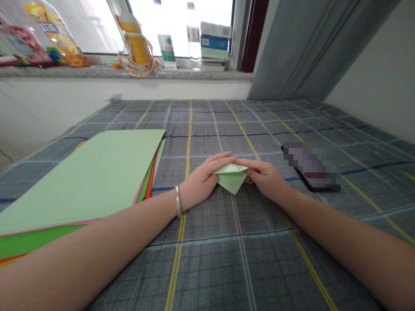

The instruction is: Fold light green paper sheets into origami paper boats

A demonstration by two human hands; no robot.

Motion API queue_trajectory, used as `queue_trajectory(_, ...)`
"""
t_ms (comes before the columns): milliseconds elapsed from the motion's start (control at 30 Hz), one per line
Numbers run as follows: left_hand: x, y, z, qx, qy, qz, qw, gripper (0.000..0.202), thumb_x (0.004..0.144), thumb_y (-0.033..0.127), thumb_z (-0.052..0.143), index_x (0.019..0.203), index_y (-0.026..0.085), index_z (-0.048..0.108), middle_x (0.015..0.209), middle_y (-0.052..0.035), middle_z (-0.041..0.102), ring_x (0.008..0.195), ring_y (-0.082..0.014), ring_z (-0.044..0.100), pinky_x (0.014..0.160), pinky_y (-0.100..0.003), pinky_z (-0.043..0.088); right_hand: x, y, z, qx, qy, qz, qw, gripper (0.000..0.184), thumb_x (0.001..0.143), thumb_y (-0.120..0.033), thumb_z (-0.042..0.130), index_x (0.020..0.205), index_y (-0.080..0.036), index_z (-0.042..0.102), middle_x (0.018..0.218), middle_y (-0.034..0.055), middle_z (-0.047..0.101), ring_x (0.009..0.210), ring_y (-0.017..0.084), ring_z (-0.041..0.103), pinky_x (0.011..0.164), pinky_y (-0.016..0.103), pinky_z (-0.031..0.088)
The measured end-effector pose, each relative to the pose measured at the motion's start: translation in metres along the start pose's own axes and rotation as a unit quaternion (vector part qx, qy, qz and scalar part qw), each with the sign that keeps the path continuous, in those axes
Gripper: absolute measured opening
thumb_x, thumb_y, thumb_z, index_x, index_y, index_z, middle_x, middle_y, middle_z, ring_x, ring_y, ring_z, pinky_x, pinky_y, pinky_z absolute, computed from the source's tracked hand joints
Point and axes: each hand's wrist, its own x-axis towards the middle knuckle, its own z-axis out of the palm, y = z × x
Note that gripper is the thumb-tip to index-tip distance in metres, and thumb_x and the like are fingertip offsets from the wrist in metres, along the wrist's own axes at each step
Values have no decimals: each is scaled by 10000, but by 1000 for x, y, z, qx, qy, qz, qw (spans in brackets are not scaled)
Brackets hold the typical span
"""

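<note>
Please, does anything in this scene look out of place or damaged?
The coloured paper stack beside the left hand is uneven: green, pink and orange edges fan out. The phone-like object on the checked cloth is pixelated, so it cannot be read. The folded green paper between the left hand and right hand looks undamaged.

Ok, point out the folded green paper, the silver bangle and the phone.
Folded green paper (231, 183): head view, on its lower flap.
Silver bangle (178, 201): head view, on its front band.
Phone (311, 166): head view, on its blurred top.

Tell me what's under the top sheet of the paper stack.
Under the top sheet, edges of a green sheet, a pink sheet and an orange sheet show; their rest is covered.
</note>
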Motion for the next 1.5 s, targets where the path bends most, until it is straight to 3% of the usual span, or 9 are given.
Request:
queue_trajectory(167,0,2,0,-16,11,-34,999,464,880,55,355,1157,306,629,1487,-3,328,1318,-192,397,1131,-475,283,1,4,1,25,6,9,1000,347,787,-206,478,1037,-248,715,805,1,691,580,111,520,558,278,458)
queue_trajectory(300,-1,2,-3,-26,-4,-43,999,508,821,16,386,1163,301,631,1493,6,317,1348,-192,351,1156,-472,227,1,3,0,10,7,20,1000,377,771,-175,460,1046,-227,712,716,-6,658,549,109,481,547,275,429)
queue_trajectory(467,-2,5,-7,-53,-18,-55,997,351,869,135,442,1125,244,654,1488,-31,324,1350,-214,351,1152,-446,245,-1,-4,-4,37,-11,35,999,425,715,-149,425,1017,-203,719,865,24,689,639,121,526,571,264,435)
queue_trajectory(600,-1,6,-4,-9,4,-62,998,243,902,274,495,1062,230,673,1457,-63,356,1329,-231,379,1134,-458,272,-2,-7,-3,25,-27,23,999,345,801,-229,456,1044,-194,699,934,37,687,678,123,550,583,258,447)
queue_trajectory(767,0,5,-1,28,13,-67,997,165,865,261,561,967,218,683,1456,-79,332,1332,-239,370,1120,-464,287,-1,0,1,3,-48,-10,999,320,862,-357,533,1134,-222,635,1049,40,664,784,140,601,676,285,484)
queue_trajectory(1067,0,3,2,34,30,-72,996,86,784,216,653,857,195,613,1442,-93,333,1344,-257,342,1101,-500,293,-1,7,3,-49,-66,-30,996,451,847,-306,575,1289,-274,491,1155,39,620,738,124,603,706,305,519)
queue_trajectory(1167,0,2,3,32,41,-68,996,162,792,213,631,943,202,574,1425,-106,350,1349,-253,325,1106,-514,271,0,9,5,-53,-65,-33,996,480,836,-299,588,1299,-291,462,1148,37,610,755,132,612,718,313,528)
queue_trajectory(1300,-1,2,3,24,58,-67,996,417,792,224,618,1182,211,474,1405,-128,373,1332,-262,335,1099,-509,277,0,12,5,-69,-64,-36,995,524,825,-310,604,1319,-296,428,1070,35,613,764,144,611,720,324,530)
queue_trajectory(1500,-1,-1,4,-47,67,-133,988,546,810,285,602,1305,177,399,1322,-132,473,1184,-264,483,1012,-460,393,-3,7,5,-104,-80,-40,991,639,813,-377,625,1379,-269,349,991,44,610,793,170,606,743,356,518)
